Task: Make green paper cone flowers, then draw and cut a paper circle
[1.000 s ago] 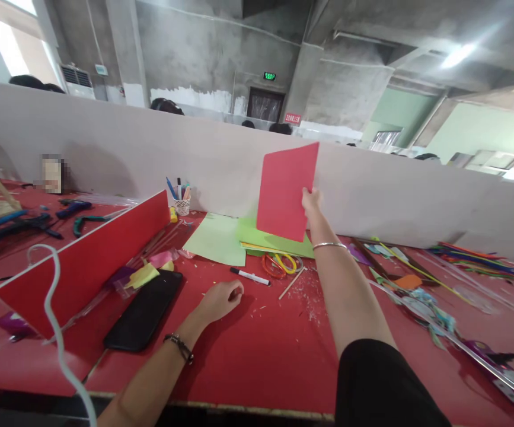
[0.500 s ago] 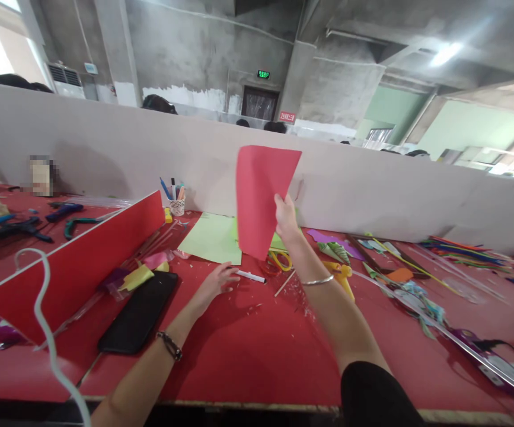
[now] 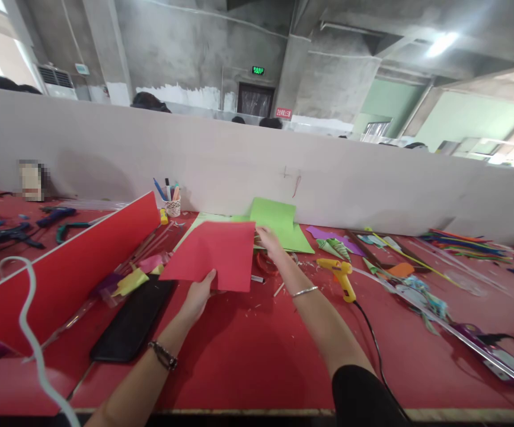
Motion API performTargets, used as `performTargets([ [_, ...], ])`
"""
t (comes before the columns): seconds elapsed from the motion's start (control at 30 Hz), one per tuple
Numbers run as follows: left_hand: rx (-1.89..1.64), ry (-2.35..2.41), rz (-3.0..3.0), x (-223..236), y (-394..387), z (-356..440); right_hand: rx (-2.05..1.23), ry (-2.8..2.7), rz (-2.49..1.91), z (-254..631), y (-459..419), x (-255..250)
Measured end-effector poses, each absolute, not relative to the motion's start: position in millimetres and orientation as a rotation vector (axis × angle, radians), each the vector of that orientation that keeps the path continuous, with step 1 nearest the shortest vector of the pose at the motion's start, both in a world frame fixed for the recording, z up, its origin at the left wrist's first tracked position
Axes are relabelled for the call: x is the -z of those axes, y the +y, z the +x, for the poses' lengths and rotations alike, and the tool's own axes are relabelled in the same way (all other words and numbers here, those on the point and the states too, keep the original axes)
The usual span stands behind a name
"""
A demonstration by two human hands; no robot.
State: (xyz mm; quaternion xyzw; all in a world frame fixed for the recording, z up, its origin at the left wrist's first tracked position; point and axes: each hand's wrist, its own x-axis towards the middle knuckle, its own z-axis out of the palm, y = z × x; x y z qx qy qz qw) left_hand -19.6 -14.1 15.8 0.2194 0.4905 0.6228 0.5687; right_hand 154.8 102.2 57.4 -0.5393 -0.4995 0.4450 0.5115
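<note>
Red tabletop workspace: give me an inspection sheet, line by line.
Surface: flat red tabletop, crowded along back and sides.
Job items: thin rectangular red paper sheet, in hand.
Clutter: yellow plastic glue gun, upright white-edged red board, flat black rectangular slab.
Hands: left hand pinches the sheet's near edge; right hand, blurred, at its right edge, grip unclear.
Cables: black cord from the glue gun; white cord, left.
Surroundings: low white partition, heads beyond.

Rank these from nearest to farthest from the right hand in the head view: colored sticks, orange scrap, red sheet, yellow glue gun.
1. Red sheet: right beside the right hand, on its left.
2. Yellow glue gun: on the table, to its right.
3. Orange scrap: farther right, beyond the gun.
4. Colored sticks: far right, near the partition.
</note>
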Motion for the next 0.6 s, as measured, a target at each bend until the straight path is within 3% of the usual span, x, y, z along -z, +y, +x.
performTargets([
  [0.23,-1.245,1.234,0.594,-10,-13,-15,-0.944,-1.373,-1.518,170,109,-28],
  [0.6,-1.134,1.598,0.943,6,-9,-24,-0.99,-1.454,-1.41,170,90,-28],
])
